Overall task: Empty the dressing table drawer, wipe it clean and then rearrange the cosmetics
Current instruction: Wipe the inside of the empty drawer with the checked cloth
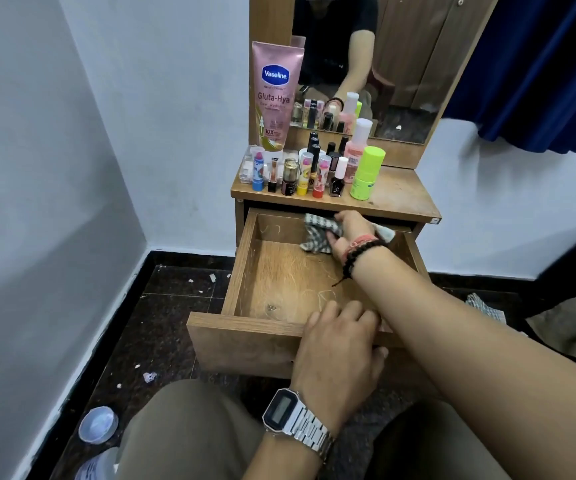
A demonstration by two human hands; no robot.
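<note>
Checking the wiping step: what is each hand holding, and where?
Right hand grips the checked cloth by its bunched middle, inside the drawer. Left hand holds the drawer's front edge.

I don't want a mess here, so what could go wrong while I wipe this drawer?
The cosmetics stand crowded near the tabletop's front edge, right above the right hand gripping the cloth; a bump on lifting out could topple them into the drawer. The drawer is pulled far out while the left hand holds its front; leaning on it may strain it.
</note>
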